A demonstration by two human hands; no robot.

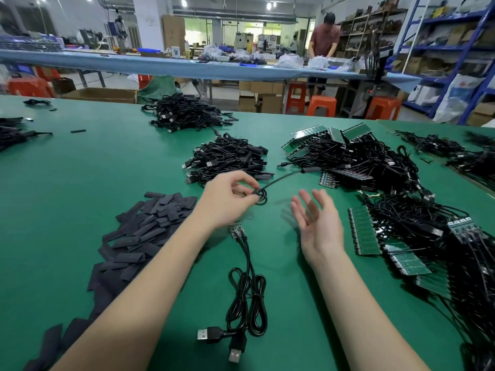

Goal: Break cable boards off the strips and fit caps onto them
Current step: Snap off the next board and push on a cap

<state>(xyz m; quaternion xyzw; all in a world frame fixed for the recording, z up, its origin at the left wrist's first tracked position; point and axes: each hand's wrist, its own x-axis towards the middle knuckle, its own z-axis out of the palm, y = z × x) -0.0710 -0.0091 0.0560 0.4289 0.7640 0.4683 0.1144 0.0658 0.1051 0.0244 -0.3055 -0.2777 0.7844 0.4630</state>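
head | left hand (227, 199) grip pinches coiled black cable (278, 182) above green tabletop (80, 170) | right hand (318, 223) grip apart, fingers relaxed, holding nothing

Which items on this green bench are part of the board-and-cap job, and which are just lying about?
Job:
left hand pinching a capped cable
right hand, open
black caps
board strips
two uncapped cables
finished pile

Lying about:
orange stools
cardboard boxes
far table
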